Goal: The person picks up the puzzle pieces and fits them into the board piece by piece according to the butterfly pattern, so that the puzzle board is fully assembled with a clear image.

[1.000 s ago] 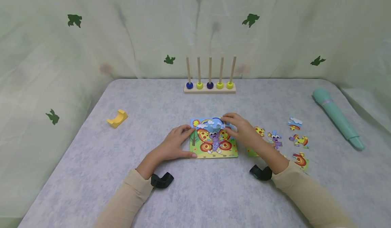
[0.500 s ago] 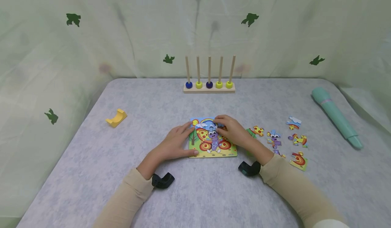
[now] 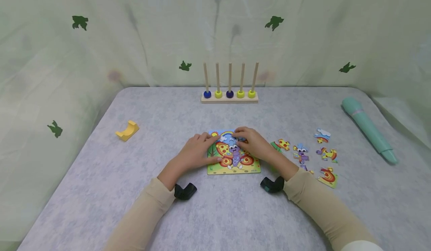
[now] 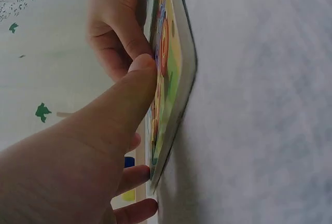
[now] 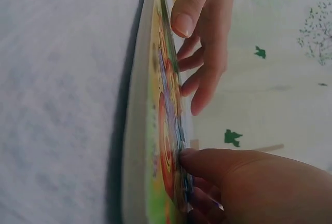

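Note:
A square butterfly puzzle board point(image 3: 232, 168) lies on the table between both hands. My right hand point(image 3: 254, 144) bends over its upper right part and pinches a puzzle piece, mostly hidden behind the fingers. In the right wrist view the thumb point(image 5: 207, 164) and fingertips meet close against the board's face. My left hand point(image 3: 195, 152) spans the board's left side, fingers fairly straight at the upper left and thumb over the lower left wing. Its fingers reach the far edge in the left wrist view, where the thumb point(image 4: 140, 71) lies over the picture.
Several loose puzzle pieces lie right of the board, among them a purple face piece point(image 3: 300, 153), a cloud piece point(image 3: 322, 135) and a red spiral piece point(image 3: 328, 177). Behind stands a peg rack point(image 3: 229, 99) with beads. A teal microphone-shaped object point(image 3: 368, 129) and a yellow arch block point(image 3: 128, 131) lie farther out.
My right hand has moved left over the board with the puzzle piece, uncovering loose pieces behind it. My left hand has shifted slightly right, its thumb now farther over the board.

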A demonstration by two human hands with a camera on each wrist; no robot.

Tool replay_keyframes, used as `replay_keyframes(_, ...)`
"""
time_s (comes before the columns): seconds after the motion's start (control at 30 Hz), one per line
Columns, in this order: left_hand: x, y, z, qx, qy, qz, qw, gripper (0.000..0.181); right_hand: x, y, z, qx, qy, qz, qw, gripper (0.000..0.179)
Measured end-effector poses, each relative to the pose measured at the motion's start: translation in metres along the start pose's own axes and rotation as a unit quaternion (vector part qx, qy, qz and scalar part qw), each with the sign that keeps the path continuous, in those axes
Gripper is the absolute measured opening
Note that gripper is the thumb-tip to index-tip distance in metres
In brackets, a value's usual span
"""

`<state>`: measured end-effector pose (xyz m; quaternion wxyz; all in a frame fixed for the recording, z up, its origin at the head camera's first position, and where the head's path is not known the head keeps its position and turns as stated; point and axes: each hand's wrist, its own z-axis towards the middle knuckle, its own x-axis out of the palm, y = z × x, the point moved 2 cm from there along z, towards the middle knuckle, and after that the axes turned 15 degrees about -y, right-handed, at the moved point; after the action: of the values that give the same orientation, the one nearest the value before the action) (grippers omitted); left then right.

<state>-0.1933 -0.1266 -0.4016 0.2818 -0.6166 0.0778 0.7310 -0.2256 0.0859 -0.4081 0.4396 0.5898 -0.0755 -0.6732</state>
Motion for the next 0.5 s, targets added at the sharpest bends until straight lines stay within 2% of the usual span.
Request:
replay_keyframes(0.2, 0.0017, -0.002, 0.0054, 0.017, 0.008, 0.026, 0.9995, 0.074, 0.0006, -0.0007, 0.0006, 0.005, 0.005, -0.006, 1.0, 0.034)
replay_keyframes(0.5, 0.0089, 0.0031, 0.0029, 0.003, -0.007, -0.008, 0.9999, 0.076, 0.0002, 0.0022, -0.0004, 0.016, 0.021, -0.027, 0.9993, 0.043)
